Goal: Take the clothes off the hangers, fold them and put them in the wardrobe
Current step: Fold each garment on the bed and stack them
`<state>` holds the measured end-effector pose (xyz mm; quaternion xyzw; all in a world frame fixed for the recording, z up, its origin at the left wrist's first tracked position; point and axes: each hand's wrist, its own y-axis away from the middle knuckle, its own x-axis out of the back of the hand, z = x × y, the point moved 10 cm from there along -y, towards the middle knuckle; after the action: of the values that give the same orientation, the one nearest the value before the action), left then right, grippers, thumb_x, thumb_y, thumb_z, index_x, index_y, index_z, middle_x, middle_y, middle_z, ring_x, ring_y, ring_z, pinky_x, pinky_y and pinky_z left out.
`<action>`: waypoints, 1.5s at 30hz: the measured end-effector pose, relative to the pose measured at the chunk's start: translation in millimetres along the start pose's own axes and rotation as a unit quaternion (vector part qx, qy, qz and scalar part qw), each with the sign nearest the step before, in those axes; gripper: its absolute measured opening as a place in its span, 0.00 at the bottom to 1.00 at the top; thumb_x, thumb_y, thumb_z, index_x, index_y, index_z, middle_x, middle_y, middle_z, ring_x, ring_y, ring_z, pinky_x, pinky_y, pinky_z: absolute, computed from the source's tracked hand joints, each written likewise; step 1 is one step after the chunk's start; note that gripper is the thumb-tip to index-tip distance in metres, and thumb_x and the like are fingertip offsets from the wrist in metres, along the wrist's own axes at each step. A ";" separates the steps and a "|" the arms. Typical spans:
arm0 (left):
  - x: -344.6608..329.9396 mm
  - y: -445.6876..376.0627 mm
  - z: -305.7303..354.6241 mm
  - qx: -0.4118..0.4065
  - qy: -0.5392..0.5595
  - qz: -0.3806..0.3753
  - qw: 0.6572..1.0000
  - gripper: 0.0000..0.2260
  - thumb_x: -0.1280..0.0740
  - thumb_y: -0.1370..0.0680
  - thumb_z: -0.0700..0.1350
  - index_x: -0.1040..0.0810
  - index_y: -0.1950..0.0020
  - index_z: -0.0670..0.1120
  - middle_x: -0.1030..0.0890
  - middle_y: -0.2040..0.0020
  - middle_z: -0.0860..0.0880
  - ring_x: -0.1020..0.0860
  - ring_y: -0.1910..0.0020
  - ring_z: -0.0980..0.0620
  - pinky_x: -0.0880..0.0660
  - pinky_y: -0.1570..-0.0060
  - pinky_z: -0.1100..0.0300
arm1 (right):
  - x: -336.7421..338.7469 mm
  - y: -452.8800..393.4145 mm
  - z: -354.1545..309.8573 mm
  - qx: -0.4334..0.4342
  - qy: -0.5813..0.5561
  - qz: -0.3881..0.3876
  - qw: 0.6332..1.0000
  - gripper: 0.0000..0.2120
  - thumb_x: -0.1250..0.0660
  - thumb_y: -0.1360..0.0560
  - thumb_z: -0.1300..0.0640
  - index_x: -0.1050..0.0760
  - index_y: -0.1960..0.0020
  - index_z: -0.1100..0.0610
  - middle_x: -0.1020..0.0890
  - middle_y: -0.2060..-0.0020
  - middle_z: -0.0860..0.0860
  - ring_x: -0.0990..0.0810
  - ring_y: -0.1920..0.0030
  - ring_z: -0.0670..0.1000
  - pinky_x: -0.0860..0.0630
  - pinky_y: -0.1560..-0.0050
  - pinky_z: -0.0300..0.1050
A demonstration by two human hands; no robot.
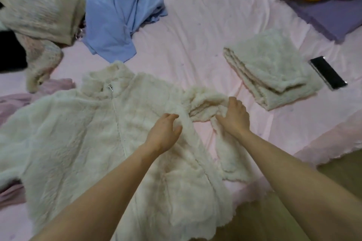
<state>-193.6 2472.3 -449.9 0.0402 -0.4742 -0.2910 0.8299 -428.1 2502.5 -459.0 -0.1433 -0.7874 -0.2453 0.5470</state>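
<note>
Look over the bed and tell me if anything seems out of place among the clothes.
One thing stands out: a black smartphone lies on the pink bedsheet, just right of the folded cream fleece garment. It is no clothing and could be swept up while folding. The crumpled blue shirt simply awaits folding.

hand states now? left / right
Left hand: open, fingers resting on the white fleece jacket.
Right hand: gripping the jacket's bunched sleeve.
</note>
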 end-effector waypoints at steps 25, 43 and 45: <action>-37.9 -129.9 39.5 0.168 -0.002 0.038 0.985 0.56 0.27 0.30 0.57 0.68 0.23 0.43 0.59 0.23 0.33 0.57 0.23 0.37 0.49 0.25 0.49 | 66.6 -119.2 -28.9 0.393 0.314 0.050 0.863 0.13 0.29 0.31 0.56 0.22 0.46 0.52 0.22 0.53 0.54 0.23 0.53 0.56 0.29 0.56 0.47; -0.1 -100.7 -32.9 0.092 0.150 0.195 0.965 0.19 0.32 0.24 0.42 0.32 0.35 0.41 0.30 0.40 0.46 0.28 0.44 0.50 0.34 0.47 0.66 | -32.5 -121.5 -167.1 0.288 -0.233 -0.221 0.902 0.07 0.32 0.31 0.59 0.31 0.61 0.53 0.28 0.68 0.45 0.30 0.65 0.47 0.35 0.64 0.42; -5.7 -96.5 -48.2 0.165 0.349 0.201 0.900 0.14 0.37 0.21 0.42 0.31 0.35 0.46 0.24 0.42 0.50 0.23 0.45 0.53 0.29 0.44 0.62 | -41.3 -98.9 -166.6 0.344 -0.168 -0.252 0.889 0.08 0.34 0.33 0.64 0.32 0.59 0.55 0.26 0.64 0.49 0.28 0.61 0.50 0.34 0.62 0.46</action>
<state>-199.6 2385.3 -513.7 0.1791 -0.1932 -0.0030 0.9647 -330.3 2330.9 -473.3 0.2181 -0.9123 -0.0609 0.3412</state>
